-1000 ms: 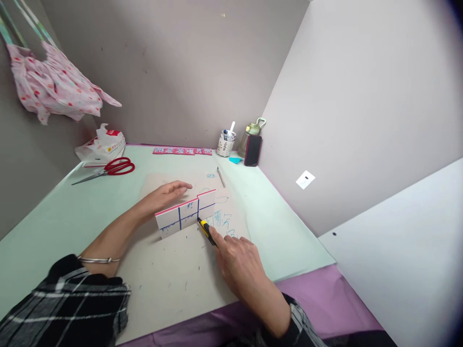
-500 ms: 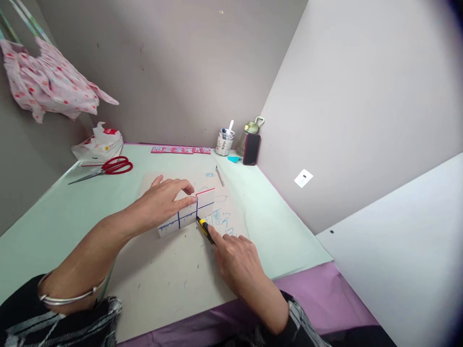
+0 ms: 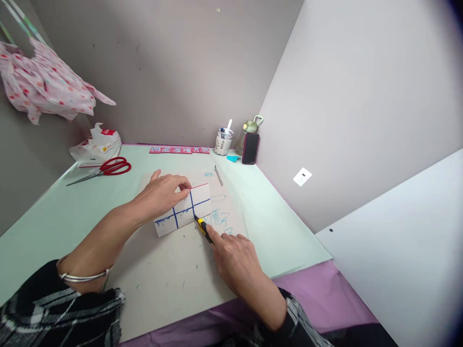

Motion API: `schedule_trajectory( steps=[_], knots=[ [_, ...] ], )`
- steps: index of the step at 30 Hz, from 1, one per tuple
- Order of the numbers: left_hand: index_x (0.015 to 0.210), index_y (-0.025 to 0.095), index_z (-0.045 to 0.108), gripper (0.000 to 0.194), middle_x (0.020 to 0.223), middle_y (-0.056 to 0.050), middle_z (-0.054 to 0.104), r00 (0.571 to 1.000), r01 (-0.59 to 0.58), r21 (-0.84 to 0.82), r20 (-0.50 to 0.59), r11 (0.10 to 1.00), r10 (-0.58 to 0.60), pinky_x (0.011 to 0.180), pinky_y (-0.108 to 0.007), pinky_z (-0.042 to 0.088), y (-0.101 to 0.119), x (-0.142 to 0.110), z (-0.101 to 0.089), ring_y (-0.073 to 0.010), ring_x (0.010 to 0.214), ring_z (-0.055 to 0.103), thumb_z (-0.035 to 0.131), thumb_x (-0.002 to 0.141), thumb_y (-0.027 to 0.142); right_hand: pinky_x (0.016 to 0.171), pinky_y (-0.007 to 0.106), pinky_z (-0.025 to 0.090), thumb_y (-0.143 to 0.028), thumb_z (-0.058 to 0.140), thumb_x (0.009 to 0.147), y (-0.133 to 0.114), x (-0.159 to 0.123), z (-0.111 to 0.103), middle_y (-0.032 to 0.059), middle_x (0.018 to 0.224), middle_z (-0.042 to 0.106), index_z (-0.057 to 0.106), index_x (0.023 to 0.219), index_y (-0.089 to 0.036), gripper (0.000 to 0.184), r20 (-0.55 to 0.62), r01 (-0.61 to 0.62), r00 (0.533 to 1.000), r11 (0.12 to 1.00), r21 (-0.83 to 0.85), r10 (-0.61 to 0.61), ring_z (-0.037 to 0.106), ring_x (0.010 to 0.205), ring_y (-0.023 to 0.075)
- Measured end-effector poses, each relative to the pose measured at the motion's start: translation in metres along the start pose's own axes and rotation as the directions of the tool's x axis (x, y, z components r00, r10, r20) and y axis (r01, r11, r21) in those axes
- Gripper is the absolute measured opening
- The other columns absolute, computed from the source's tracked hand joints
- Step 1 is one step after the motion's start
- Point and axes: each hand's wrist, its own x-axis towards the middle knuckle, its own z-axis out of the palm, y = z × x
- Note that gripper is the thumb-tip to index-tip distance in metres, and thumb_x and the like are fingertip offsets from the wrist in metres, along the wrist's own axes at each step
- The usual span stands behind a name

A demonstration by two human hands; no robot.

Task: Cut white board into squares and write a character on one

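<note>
at back, a jar (image 3: 223,145) holds pens (image 3: 228,126); right grip (image 3: 236,258) clamps cutter (image 3: 204,229), left grip (image 3: 162,193) board (image 3: 185,217).

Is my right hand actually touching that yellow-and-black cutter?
Touching: the head view plainly shows the right hand closed around the yellow-and-black cutter, one finger lying along its handle with no gap between.
</note>
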Motion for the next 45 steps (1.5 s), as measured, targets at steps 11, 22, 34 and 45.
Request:
schedule_trajectory(
  steps=[11, 22, 34, 45],
  knots=[
    [0.087, 0.028, 0.07, 0.024, 0.093, 0.001, 0.075, 0.998, 0.058, -0.041, -0.011, 0.997, -0.058, 0.118, -0.058, 0.009, -0.013, 0.01, 0.004, -0.0248, 0.092, 0.065, 0.048, 0.086, 0.037, 0.063, 0.032, 0.037, -0.011, 0.05, 0.092, 0.0, 0.001, -0.001, 0.0044, 0.082, 0.072, 0.044, 0.146, -0.017, 0.055, 0.016, 0.005, 1.0, 1.0, 0.015, -0.005, 0.067, 0.071, 0.019],
    [0.089, 0.026, 0.072, 0.031, 0.095, 0.001, 0.076, 0.996, 0.089, -0.138, 0.031, 0.986, -0.085, 0.082, -0.032, 0.047, -0.049, 0.027, 0.02, -0.0249, 0.092, 0.066, 0.047, 0.079, 0.042, 0.064, 0.032, 0.038, -0.011, 0.05, 0.093, 0.0, 0.003, -0.001, 0.0058, 0.08, 0.072, 0.043, 0.145, -0.015, 0.053, 0.021, 0.007, 1.0, 1.0, 0.009, -0.007, 0.066, 0.07, 0.0183],
    [0.085, 0.026, 0.072, 0.031, 0.094, -0.001, 0.076, 0.99, 0.14, -0.238, 0.046, 0.961, -0.133, 0.083, -0.034, 0.047, -0.06, 0.028, 0.027, -0.0268, 0.094, 0.066, 0.051, 0.072, 0.045, 0.065, 0.033, 0.038, -0.009, 0.048, 0.092, -0.001, 0.003, -0.003, 0.0066, 0.083, 0.072, 0.042, 0.147, -0.015, 0.055, 0.037, 0.004, 0.999, 1.0, 0.021, -0.005, 0.067, 0.07, 0.019],
    [0.086, 0.022, 0.063, 0.035, 0.078, -0.003, 0.07, 0.978, 0.209, -0.306, 0.042, 0.929, -0.206, 0.071, -0.034, 0.049, -0.073, 0.026, 0.044, -0.025, 0.078, 0.067, 0.052, 0.066, 0.049, 0.066, 0.033, 0.04, -0.009, 0.048, 0.094, 0.0, 0.002, -0.001, 0.0057, 0.083, 0.071, 0.042, 0.144, -0.016, 0.051, 0.015, 0.006, 1.0, 1.0, 0.028, -0.007, 0.068, 0.075, 0.0199]
  ],
)
